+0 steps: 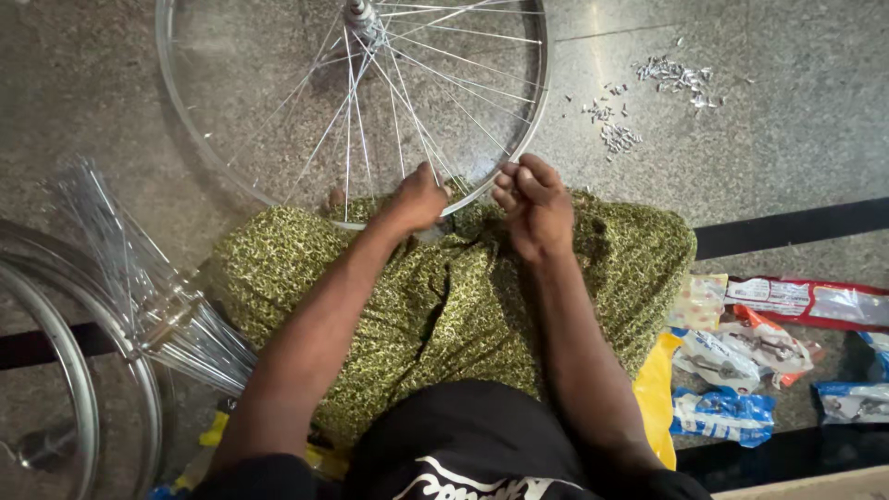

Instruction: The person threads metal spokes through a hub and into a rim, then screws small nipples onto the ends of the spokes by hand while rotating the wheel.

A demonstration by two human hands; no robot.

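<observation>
**Bicycle wheel rim held at the lap, both hands at its near edge**

Item under hand: a silver bicycle wheel rim (534,102), laced with thin wire spokes (407,93) that run to a metal hub (359,11) at the top of the view. The rim lies nearly flat over the speckled stone floor (787,139), its near edge resting against the person's lap, which is covered in a green patterned cloth (444,296). Rim surface is bright and reflective; spokes cross in pairs, some visibly loose in angle.

Left hand (419,199): closed over the near edge of the rim where the spokes meet it, fingers curled down on the metal. Right hand (530,206): just beside the rim, fingers bunched together at the tips; whether a small part is pinched there cannot be told.

Containers: several plastic packets (722,412), blue, white and red, lie on the floor to the person's right. One clear-fronted packet (732,356) shows dark small hardware inside; contents of the others cannot be made out. A yellow bag (656,393) lies against the right thigh.

Loose stock: small silver spoke nipples (676,76) are scattered in clusters on the floor beyond the right hand, well apart from the rim. To the left, a bundle of spare spokes (139,287) fans out beside a second rim (65,370).
</observation>
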